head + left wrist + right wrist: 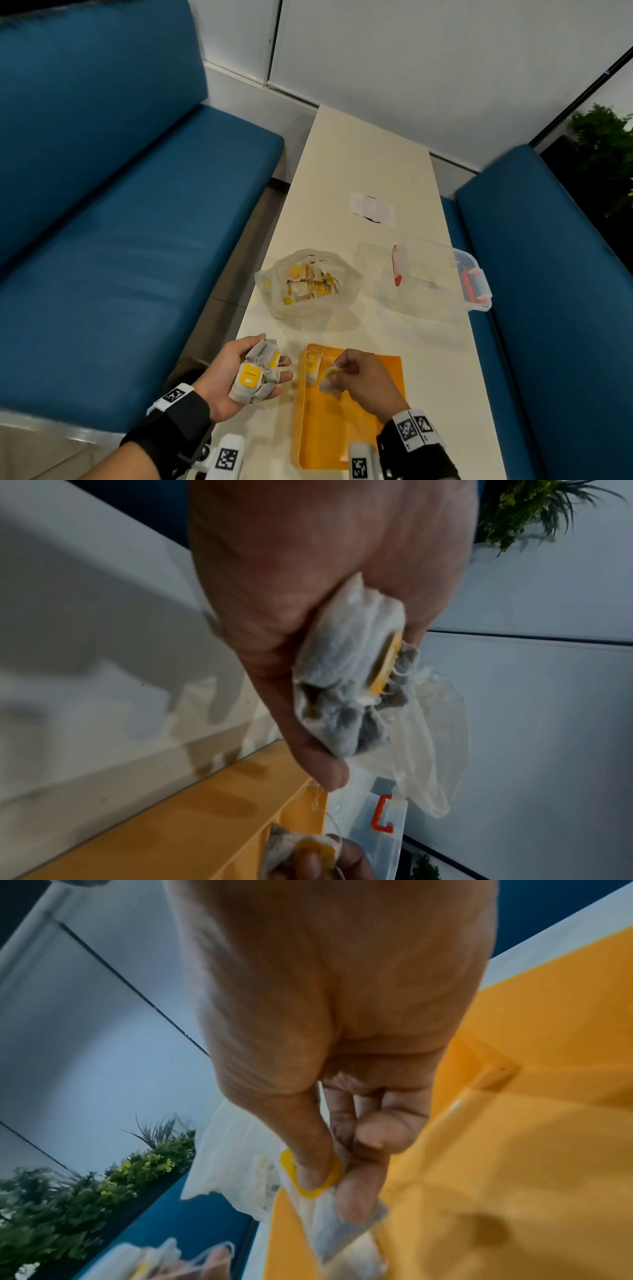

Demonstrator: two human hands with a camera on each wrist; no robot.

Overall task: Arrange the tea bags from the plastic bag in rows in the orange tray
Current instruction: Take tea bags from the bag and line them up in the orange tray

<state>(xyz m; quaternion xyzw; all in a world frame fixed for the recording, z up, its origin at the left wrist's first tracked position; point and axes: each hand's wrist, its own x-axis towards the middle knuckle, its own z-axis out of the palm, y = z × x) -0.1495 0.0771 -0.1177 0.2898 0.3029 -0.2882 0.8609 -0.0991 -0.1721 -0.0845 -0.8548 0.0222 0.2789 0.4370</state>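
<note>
A: We start at the left hand (236, 373); it lies palm up just left of the orange tray (346, 428), and its fingers curl under a bundle of tea bags (255, 375) with a yellow tag on top.

B: Agreed; the left wrist view shows the same bundle (346, 674) pressed into the palm (308, 588), thumb along its side. And the right hand (363, 380)?

A: It hangs over the far left part of the tray; thumb and fingertips pinch a single tea bag (327, 380) by its yellow tag (the right wrist view shows the thumb flat on the tag (308, 1175), the paper pouch dangling below); we cannot tell whether the pouch touches the tray floor.

B: Beyond it, in the tray's far left corner, we see a few placed tea bags (312, 363) standing close together against the wall.

A: Further out on the cream table (359, 164) sits the plastic bag (308, 284), open at the top, with many tea bags inside; to its right a clear plastic box (442, 274) with red clips; past both, a small white packet (371, 209).

B: Blue benches (120, 205) flank the table; a green plant (606, 154) shows at the far right.
</note>
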